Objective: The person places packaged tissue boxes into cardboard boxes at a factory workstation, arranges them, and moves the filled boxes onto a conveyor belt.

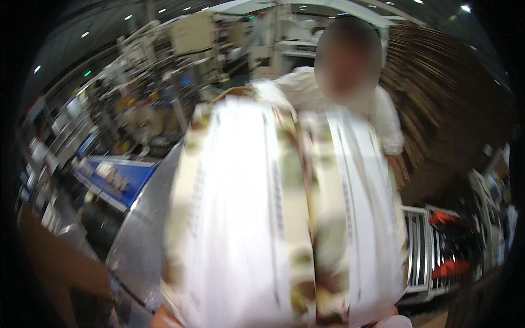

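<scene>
Two large block-shaped packs fill the middle of the view, held up close and blurred by motion. The left pack and the right pack stand side by side, touching along a dark seam. Each has a broad white face with a patterned border in cream, green and brown. At the lower edge a bit of my left hand grips the bottom left corner. Part of my right hand shows at the bottom right corner. Most of my fingers are hidden by the packs.
A co-worker in white stands just beyond the packs. Stacked flat brown cardboard rises behind at right. On the left are a metal table, a blue conveyor belt and machinery. A roller conveyor lies at right.
</scene>
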The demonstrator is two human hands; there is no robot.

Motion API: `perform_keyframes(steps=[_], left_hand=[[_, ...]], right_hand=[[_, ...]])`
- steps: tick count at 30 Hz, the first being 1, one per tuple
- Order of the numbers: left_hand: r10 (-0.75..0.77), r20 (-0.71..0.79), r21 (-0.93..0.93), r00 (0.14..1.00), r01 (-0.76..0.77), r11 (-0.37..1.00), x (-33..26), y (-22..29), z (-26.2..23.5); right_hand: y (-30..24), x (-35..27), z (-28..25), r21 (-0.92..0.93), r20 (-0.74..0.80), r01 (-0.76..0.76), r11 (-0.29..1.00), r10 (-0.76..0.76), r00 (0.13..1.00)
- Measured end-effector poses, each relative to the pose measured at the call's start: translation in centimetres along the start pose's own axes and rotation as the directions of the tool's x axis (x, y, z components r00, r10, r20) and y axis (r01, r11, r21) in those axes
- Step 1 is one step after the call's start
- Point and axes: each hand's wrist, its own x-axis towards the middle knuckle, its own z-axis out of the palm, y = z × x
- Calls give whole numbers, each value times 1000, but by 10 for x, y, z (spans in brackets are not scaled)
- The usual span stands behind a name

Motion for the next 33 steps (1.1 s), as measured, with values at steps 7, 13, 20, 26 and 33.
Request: perform_keyframes(steps=[7, 13, 20, 26, 33], left_hand=[[37, 237, 325, 971, -115, 939, 91, 50, 102], [-133, 547, 381, 827, -105, 919, 144, 10, 121], [-741, 470, 749, 479, 228, 622, 186, -171, 220], [-642, 306, 756, 703, 231, 613, 72, -250, 284], [-794, 598, 781, 112, 141, 608, 60, -298, 290]], right_hand=[[29, -125, 9, 19, -228, -175, 984, 174, 958], [141, -135, 40, 14, -433, -475, 880, 434, 790], [303, -153, 16, -107, -208, -954, 281, 932, 298], [233, -138, -15, -432, -131, -805, 406, 855, 501], [139, -108, 20, -240, 120, -668, 705, 704, 700]])
